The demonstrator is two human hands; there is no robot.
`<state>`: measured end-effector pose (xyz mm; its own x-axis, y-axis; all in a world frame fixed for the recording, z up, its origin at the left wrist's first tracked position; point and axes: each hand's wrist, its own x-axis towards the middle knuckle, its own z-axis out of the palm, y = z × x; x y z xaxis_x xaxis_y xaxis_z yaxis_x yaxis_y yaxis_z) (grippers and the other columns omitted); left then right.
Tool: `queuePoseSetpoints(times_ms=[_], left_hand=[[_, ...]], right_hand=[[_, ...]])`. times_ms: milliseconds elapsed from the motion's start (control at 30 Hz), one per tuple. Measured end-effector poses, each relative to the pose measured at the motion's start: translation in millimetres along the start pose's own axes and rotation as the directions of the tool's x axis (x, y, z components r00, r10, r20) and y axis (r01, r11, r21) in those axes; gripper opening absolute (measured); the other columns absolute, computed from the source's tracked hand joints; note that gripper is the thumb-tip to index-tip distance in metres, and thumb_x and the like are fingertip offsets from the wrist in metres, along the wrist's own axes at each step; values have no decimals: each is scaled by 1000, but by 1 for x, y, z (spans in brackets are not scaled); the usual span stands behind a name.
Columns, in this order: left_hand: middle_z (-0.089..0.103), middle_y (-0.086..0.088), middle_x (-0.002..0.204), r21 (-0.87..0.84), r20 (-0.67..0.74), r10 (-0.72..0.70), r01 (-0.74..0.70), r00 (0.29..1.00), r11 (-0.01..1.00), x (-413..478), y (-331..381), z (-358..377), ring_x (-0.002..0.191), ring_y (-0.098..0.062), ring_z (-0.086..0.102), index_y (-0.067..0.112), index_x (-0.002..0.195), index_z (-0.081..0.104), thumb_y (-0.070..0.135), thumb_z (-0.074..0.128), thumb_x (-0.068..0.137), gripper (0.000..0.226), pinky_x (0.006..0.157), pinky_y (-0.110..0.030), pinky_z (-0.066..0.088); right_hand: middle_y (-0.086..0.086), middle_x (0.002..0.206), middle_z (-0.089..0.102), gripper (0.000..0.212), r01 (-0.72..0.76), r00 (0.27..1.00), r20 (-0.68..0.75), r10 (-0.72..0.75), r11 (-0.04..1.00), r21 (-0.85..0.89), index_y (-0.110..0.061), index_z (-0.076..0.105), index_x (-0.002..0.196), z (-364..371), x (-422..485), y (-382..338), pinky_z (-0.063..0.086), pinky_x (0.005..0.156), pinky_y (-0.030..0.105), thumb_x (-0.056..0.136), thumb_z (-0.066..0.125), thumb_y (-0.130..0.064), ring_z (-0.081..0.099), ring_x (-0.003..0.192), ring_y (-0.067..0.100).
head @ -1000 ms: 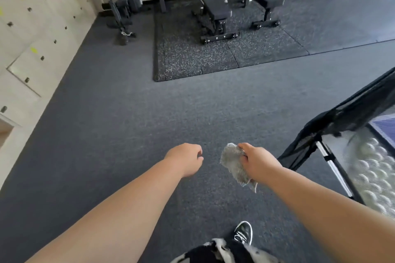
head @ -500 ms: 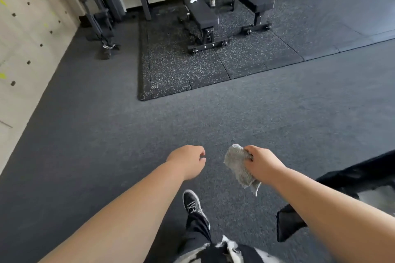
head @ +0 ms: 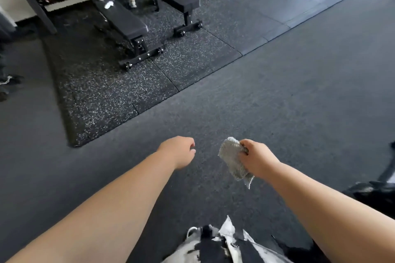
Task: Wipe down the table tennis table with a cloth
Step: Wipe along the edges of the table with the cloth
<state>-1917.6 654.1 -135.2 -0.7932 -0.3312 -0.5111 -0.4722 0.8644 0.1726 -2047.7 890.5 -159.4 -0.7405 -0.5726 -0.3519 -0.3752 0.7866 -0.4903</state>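
- While my right hand (head: 257, 161) has its fingers clamped on the crumpled grey cloth (head: 234, 160) over the floor (head: 299, 102), my left hand (head: 179, 151) hangs loosely curled, holding nothing.
- No table tennis table shows clearly; I judge the wiping isn't underway here.

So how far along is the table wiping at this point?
Done: the grey cloth is picked up, bunched in the right hand. In hand: both arms are held out over the dark gym floor; the left hand is a loose, empty fist. Left: all visible wiping, since no tabletop is in view.
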Motion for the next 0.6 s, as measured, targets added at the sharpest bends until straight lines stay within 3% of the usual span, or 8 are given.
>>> queuePoseSetpoints(times_ms=[233,433,600], left_hand=[[67,3,127,59,44,166,-168,985,984,103,37,-43,113,-24,63,29,133,58,41,46,105,32,98,-43,53],[68,2,127,143,85,293,-303,952,942,196,104,-75,115,-25,63,28,133,59,40,49,104,33,98,-44,53],[68,3,126,204,142,350,-373,926,905,271,170,-114,114,-24,63,28,135,58,40,48,105,34,98,-43,53]], right_hand=[[-1,93,74,20,-125,988,-85,130,990,63,-23,69,105,-29,56,30,53,75,34,94,54,-26,67,88,24],[-3,89,73,15,-226,955,-143,259,950,215,-23,71,99,-59,121,87,51,75,33,95,57,-25,65,85,20],[-10,76,64,12,-306,931,-123,345,917,254,-30,64,89,-104,174,137,39,67,28,96,54,-28,62,79,18]])
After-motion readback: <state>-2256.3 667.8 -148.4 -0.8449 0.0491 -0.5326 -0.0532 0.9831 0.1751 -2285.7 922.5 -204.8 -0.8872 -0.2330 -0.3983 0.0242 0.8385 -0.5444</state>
